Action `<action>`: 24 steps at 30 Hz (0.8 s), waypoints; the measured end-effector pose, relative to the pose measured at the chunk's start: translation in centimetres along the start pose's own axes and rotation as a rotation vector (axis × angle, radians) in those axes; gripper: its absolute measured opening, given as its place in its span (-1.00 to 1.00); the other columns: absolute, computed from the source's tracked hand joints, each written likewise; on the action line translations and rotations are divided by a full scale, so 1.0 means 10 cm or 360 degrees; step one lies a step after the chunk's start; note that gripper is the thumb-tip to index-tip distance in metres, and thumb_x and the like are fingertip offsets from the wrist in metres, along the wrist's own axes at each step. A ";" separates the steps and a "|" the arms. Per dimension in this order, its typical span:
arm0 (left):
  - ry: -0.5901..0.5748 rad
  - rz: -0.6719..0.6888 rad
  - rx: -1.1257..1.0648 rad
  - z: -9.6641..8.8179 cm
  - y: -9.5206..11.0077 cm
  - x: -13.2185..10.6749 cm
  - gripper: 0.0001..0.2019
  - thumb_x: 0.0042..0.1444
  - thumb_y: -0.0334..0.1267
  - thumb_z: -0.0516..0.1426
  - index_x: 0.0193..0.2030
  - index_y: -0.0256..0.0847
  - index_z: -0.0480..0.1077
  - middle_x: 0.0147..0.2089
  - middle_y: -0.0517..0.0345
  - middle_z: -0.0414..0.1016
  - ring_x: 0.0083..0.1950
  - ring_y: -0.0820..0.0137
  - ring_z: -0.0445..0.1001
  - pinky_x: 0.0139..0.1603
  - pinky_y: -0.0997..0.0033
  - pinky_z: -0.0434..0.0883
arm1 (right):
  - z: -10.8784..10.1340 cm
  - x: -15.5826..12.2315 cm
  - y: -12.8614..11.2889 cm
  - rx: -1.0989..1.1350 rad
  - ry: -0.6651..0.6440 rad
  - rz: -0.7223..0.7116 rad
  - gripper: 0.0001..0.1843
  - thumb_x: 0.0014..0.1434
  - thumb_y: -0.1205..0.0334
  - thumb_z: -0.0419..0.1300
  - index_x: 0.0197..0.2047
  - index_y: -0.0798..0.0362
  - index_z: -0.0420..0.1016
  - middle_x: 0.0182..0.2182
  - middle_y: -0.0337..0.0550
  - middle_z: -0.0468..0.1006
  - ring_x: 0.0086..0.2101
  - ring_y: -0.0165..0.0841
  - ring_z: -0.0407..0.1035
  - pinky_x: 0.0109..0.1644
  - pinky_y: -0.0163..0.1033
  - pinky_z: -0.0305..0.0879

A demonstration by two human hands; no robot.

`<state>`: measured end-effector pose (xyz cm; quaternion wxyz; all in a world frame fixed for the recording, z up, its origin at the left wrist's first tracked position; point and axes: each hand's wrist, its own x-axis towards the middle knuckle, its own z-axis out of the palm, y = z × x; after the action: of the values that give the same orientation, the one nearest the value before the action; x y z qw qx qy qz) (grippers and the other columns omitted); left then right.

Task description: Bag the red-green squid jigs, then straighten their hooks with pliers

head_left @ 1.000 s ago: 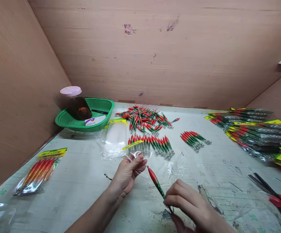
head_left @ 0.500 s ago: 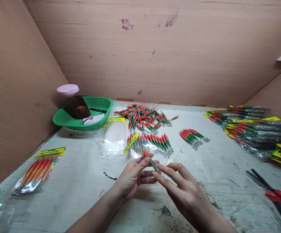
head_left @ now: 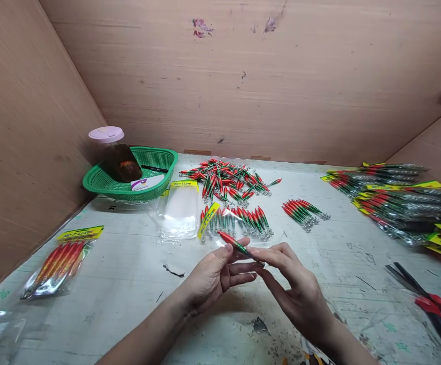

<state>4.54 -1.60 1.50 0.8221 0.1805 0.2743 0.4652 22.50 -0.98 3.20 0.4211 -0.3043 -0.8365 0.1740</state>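
Note:
A red and green fishing lure (head_left: 236, 244) lies across the fingers of my left hand (head_left: 210, 274), its red tip pointing up and left. My left thumb and fingers are closed on its body. My right hand (head_left: 296, 284) pinches the hook end of the same lure; the hooks are mostly hidden by the fingers. Just beyond my hands is a row of similar lures (head_left: 260, 220), partly covered by a clear bag with a yellow header (head_left: 208, 221). A stack of clear bags (head_left: 181, 210) lies to the left of the row.
A loose lure pile (head_left: 226, 177) sits at the back, a smaller lure group (head_left: 304, 214) to its right. A green basket (head_left: 94, 187) holds a lidded cup (head_left: 106, 134) and a card. Packed lures (head_left: 62, 263) lie left, several filled packs (head_left: 403, 205) right, near red-and-black-handled scissors (head_left: 435, 309).
The lure has turned from steep to flatter, its tip moving left. My right fingers have gone from touching its lower end to pinching its hook end. The view has shifted slightly.

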 end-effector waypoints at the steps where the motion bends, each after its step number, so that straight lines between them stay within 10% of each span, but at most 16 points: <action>1: -0.0016 0.0013 -0.0016 0.00 -0.02 0.00 -0.71 0.20 -0.18 0.17 -0.01 -0.29 0.49 -0.01 -0.08 0.58 -0.10 0.27 0.60 -0.01 0.30 0.50 | 0.02 0.00 0.00 0.0043 -0.0006 0.0059 -0.54 0.23 0.51 0.10 0.16 -0.03 0.35 -0.27 -0.12 0.52 -0.26 -0.33 0.36 -0.24 -0.22 0.45; 12: 0.0232 0.0083 -0.0061 -0.01 -0.19 0.00 -0.56 0.20 -0.04 0.14 0.10 -0.31 0.41 -0.13 -0.12 0.62 -0.17 0.31 0.59 -0.14 0.39 0.47 | 0.22 -0.05 -0.11 0.0004 -0.0160 0.0076 -0.49 0.23 0.50 0.03 0.21 -0.05 0.27 -0.23 -0.11 0.50 -0.18 -0.26 0.31 -0.11 -0.11 0.38; 24: 0.0574 0.0162 -0.0077 -0.01 -0.13 0.05 -0.72 0.27 -0.23 0.07 0.01 -0.32 0.45 0.03 -0.17 0.54 -0.09 0.26 0.58 -0.08 0.32 0.49 | -0.22 -0.09 0.57 -0.0078 0.0056 0.0528 -0.69 0.33 0.21 0.01 0.12 -0.08 0.32 0.09 -0.01 0.35 -0.13 -0.30 0.37 -0.15 -0.17 0.38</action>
<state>5.56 -1.85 0.62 0.7390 0.0880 0.3964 0.5375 26.76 2.76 0.83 0.3935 -0.4515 -0.7713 0.2154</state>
